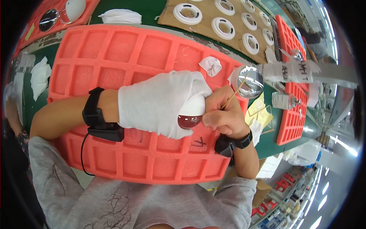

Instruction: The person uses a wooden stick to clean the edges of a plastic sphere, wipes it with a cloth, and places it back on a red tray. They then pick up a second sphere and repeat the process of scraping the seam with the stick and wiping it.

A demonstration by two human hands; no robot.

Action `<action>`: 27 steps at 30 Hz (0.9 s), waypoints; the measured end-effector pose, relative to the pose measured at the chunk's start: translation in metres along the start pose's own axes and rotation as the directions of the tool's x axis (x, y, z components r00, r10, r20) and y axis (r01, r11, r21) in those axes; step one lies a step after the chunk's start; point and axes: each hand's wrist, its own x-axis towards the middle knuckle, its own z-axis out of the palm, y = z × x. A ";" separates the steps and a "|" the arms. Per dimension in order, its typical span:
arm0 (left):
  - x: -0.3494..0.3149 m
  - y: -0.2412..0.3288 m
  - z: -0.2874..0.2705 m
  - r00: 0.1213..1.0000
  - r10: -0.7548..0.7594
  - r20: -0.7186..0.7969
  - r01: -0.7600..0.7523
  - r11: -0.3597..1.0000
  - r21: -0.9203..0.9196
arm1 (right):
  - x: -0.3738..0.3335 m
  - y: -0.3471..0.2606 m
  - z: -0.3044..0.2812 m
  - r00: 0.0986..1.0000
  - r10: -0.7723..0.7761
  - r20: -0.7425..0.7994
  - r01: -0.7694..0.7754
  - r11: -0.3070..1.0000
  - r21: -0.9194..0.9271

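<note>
My left hand (160,103), in a white glove, is closed round a small rounded piece with a white body and a glossy dark red dome (189,121). Bare, my right hand (227,114) pinches a thin wooden stick (241,87) that slants up and away to the right. Its thumb and fingertips are at the right side of the domed piece; whether the stick's lower end touches it is hidden. Both hands are above a pink foam tray (137,143) with many square pockets. A crumpled white cloth (211,66) lies on the tray beyond them.
To the right of my hands stands a shiny silver dome (250,82) beside a taped arm (289,72). White rings (223,28) lie on cardboard at the back. A clear bottle (281,100), yellow paper (260,108) and more pink trays (291,114) are farther right. Another person's arm (14,114) shows far left.
</note>
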 end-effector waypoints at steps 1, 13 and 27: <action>-0.001 0.001 -0.001 1.000 -0.001 -0.013 0.001 1.000 0.003 | 0.001 0.001 0.000 1.000 -0.011 0.020 0.011 1.000 0.002; 0.003 -0.004 -0.007 0.997 0.047 0.054 -0.048 0.998 0.028 | 0.004 -0.003 -0.003 0.994 -0.008 0.112 0.008 1.000 0.000; 0.002 0.002 -0.008 0.993 -0.013 0.115 0.013 1.000 0.001 | -0.003 0.000 0.001 0.985 -0.055 0.166 0.062 0.997 -0.035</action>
